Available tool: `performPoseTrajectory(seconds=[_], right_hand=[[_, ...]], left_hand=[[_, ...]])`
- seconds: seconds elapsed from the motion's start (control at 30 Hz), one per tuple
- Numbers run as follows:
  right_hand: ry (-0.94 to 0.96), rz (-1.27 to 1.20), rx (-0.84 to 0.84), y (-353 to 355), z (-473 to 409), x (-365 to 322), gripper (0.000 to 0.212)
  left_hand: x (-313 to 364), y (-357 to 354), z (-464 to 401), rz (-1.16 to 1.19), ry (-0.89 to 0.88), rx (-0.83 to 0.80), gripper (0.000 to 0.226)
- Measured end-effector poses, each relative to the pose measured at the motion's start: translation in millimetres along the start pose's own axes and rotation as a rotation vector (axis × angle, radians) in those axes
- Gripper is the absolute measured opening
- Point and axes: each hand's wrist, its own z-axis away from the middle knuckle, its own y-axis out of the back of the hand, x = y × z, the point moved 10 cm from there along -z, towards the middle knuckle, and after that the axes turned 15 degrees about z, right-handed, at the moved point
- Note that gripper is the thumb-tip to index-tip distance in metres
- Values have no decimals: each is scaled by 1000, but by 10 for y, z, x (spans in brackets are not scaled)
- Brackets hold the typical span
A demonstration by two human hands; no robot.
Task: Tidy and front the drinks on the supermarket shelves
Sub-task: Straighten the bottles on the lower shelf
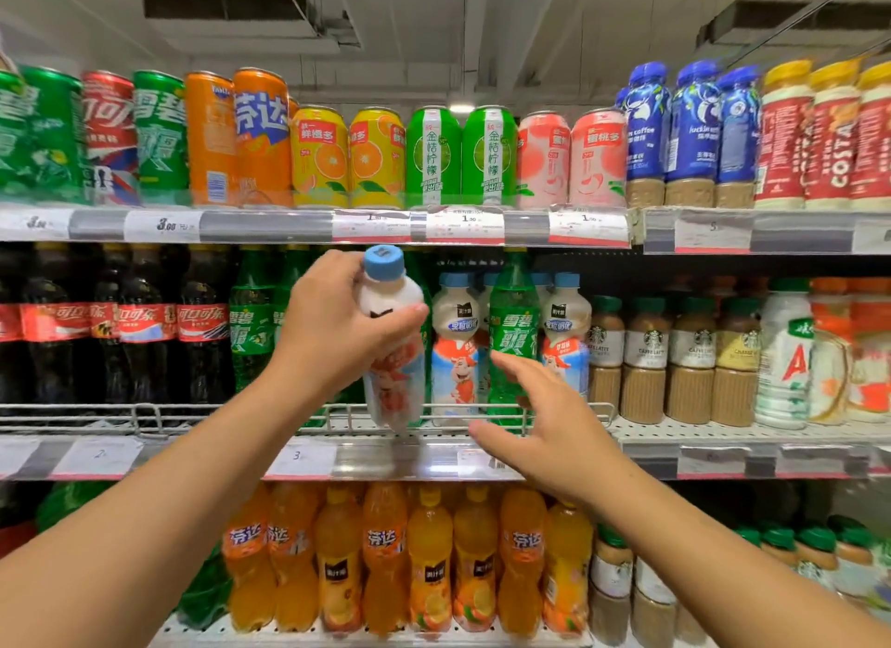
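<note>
My left hand (332, 324) grips a white milk-drink bottle (393, 387) with a blue cap, holding it tilted in front of the middle shelf (675, 436). My right hand (545, 421) reaches with straight fingers toward a green Sprite bottle (512, 329); whether it touches the bottle I cannot tell. That Sprite bottle stands at the shelf front between two more white blue-capped bottles (455, 348), (565, 329). More green Sprite bottles (250, 329) stand to the left, behind my left wrist.
Cola bottles (125, 324) fill the middle shelf's left side, coffee bottles (670, 353) its right. Cans (376, 158) and blue coffee bottles (694, 131) line the top shelf. Orange soda bottles (385, 556) stand on the shelf below. A wire rail (144, 409) runs along the middle shelf front.
</note>
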Motion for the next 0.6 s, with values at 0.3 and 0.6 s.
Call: performPoseTrajectory(seconds=[0.3, 0.6], right_hand=[[-156, -351, -36, 36, 308, 187, 68], [-322, -327, 88, 152, 554, 811, 49]], left_hand=[[272, -1046, 450, 229, 208, -250, 29], [357, -1743, 655, 212, 220, -394, 28]])
